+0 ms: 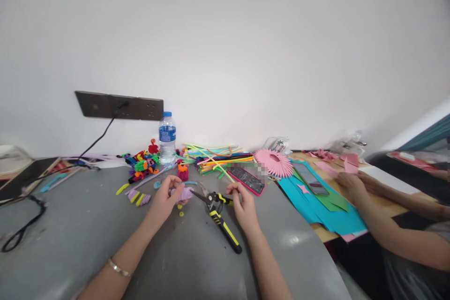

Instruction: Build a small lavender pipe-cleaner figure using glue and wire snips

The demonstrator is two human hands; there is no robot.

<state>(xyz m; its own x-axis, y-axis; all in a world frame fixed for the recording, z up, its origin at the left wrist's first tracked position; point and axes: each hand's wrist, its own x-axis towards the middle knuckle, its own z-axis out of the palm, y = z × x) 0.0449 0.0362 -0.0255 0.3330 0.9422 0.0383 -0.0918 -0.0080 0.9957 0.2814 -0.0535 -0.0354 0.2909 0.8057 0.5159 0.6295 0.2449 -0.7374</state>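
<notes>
Grey, lightly scuffed tabletop (87, 243) is recorded as the work surface, set against a plain white wall (225, 33) on which a dark socket panel (119, 106) is mounted. A water bottle (167, 137) stands upright at the wall edge, just below and right of that panel, and is taken as the reference. Directly in front of the bottle, toward the wearer, the left hand (167, 197) is closed on a purple pipe-cleaner piece (184, 193), which is pinched between thumb and fingers and held just above the surface. This grip is judged to keep the soft piece steady and turned toward the tool. A yellow-and-black cutter (220, 218) lies flat in front and to the right of the bottle, jaws pointed at the purple piece and handles trailing toward the wearer. It is judged to have been left there for quick reach. The right hand (245, 208), further right of the bottle, is seen with thumb and forefinger drawn together beside the cutter's upper handle; whether anything is gripped cannot be told. Short cut lengths (137, 197) are scattered in front and left of the bottle, finished coloured shapes (142, 165) just left of it, and a loose bundle of pipe cleaners (218, 155) just right of it. Well to the right of the bottle, a phone (248, 180), a pink paper rosette (274, 162) and teal sheets (316, 206) are noted, where a co-worker's hand (349, 183) is occupied with pink paper.
</notes>
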